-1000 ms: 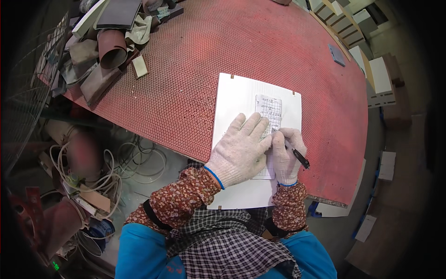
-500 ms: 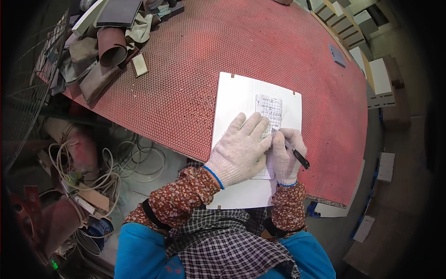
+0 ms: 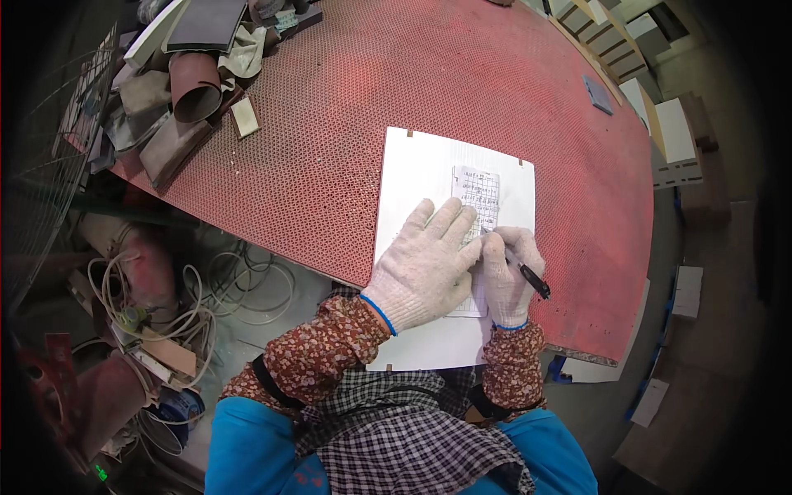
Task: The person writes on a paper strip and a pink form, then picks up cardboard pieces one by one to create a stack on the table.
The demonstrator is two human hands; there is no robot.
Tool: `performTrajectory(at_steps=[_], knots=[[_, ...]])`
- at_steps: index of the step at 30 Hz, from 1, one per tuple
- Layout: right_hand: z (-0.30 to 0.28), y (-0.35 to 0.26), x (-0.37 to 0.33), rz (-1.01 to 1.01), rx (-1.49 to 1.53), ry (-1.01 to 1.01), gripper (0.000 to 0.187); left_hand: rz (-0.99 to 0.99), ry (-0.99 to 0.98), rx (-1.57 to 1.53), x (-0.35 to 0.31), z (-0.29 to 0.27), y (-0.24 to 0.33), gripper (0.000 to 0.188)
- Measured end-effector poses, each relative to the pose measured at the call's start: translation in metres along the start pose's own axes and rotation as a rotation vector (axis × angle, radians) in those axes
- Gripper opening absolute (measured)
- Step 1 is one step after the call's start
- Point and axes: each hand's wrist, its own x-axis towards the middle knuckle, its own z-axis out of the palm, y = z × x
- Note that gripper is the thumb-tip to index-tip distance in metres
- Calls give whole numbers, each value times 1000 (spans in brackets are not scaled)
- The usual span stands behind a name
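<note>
A white panel [image 3: 404,173] with small brown notches at its edges lies on the red, mesh-textured table. On it rests a narrow ruled paper slip [image 3: 476,183] covered in handwriting. My left hand [image 3: 425,268], in a white knit glove with a blue cuff, lies flat over the slip's lower left part, fingers stretched out. My right hand [image 3: 507,276], gloved the same way, is closed round a black pen [image 3: 532,279]. The pen's tip points at the slip, close by my left fingers; the tip itself is mostly hidden by the glove.
Sanding scraps and a brown abrasive roll [image 3: 195,87] are heaped at the table's far left. A small pale block [image 3: 245,117] lies beside them, and a grey-blue block [image 3: 597,95] near the right edge. Coiled hoses [image 3: 198,318] hang below left. White panels [image 3: 676,132] are stacked at right.
Both hands stay in nearly the same place on the slip, the pen still in my right hand. The whole view has shifted very slightly.
</note>
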Motion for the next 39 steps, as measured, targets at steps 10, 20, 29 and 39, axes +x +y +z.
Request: performTrajectory(at_steps=[10,20,29,39], knots=[[0,6,-4,56,91,61,17,-12,-39,13,1,-2,1,44],[-1,6,-3,107,91,56,17,-16,-56,40,-1,-2,1,46],[-1,4,-2,108,62,42,17,-8,-57,37,0,-2,1,46],[-3,5,-1,69,22,15,16,-14,-70,41,0,-2,1,49]])
